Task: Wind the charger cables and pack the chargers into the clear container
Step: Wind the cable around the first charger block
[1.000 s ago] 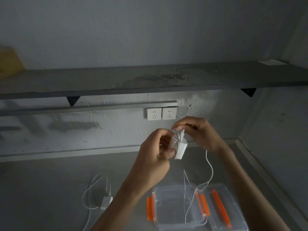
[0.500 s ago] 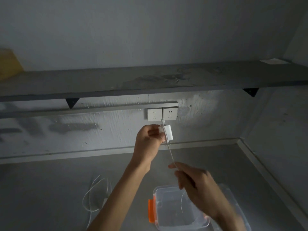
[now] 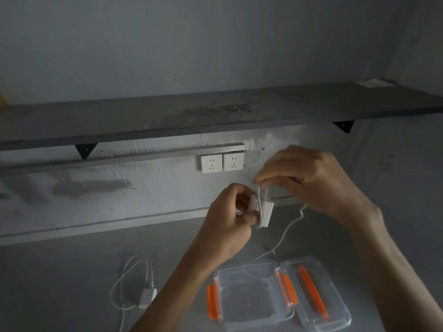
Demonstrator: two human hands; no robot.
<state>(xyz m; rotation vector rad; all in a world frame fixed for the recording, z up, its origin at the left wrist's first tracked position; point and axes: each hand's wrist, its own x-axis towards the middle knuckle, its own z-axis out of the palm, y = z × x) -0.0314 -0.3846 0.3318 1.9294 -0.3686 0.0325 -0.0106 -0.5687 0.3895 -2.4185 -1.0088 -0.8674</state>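
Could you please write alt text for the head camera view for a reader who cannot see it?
The left hand holds a white charger while the right hand pinches its cable just above, with turns of it round the charger. On the grey table below sit an open clear container with orange clips and a second charger, its cable loose.

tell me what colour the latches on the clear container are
The latches are orange, seen best in the head view.
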